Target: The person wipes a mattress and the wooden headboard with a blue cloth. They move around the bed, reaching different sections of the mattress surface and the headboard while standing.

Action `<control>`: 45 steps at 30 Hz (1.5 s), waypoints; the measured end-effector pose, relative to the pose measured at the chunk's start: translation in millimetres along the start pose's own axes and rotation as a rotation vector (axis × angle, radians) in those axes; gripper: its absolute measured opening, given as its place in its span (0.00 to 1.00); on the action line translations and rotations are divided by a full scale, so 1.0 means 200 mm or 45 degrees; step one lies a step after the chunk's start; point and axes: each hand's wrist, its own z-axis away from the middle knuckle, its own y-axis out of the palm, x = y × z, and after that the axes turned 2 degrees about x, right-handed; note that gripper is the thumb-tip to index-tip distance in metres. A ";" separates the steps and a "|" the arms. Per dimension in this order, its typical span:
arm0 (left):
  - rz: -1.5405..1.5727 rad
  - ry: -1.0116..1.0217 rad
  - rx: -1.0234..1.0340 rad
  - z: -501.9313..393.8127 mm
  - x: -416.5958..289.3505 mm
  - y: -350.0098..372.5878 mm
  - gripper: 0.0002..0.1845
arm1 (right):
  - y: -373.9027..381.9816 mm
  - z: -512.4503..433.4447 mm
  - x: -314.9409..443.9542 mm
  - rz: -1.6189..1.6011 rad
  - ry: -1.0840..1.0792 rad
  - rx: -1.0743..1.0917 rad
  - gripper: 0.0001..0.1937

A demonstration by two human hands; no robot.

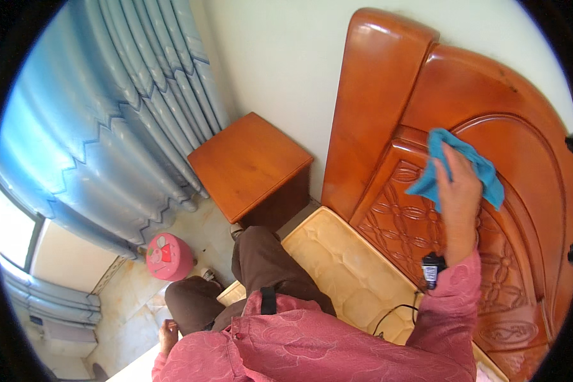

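Observation:
My right hand (460, 191) grips a blue cloth (487, 179) against the upper part of a carved, glossy wooden headboard (477, 86). Parts of the cloth stick out on both sides of the hand, which is slightly blurred. A dark device is strapped at that wrist. Low on the left, beside my thigh, my left hand (168, 334) hangs with its fingers partly curled; whether it holds anything cannot be made out.
A wooden bedside cabinet (253, 162) stands in the corner by blue curtains (124, 110). On the tiled floor is a pink round stool (184, 258). The tufted mattress (334, 258) borders the headboard, with a black cable (391, 313) lying over it.

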 end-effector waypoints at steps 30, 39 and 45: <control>-0.302 1.327 0.696 -0.51 -1.96 0.63 0.11 | 0.75 1.02 -0.21 -0.843 1.044 0.931 0.19; -0.400 1.682 0.661 -0.58 -1.97 0.97 0.19 | -0.48 0.14 -0.11 0.017 0.315 -0.238 0.23; -0.397 1.627 0.710 -0.61 -1.93 0.99 0.19 | -0.87 -0.41 -0.27 0.491 -0.048 -0.551 0.18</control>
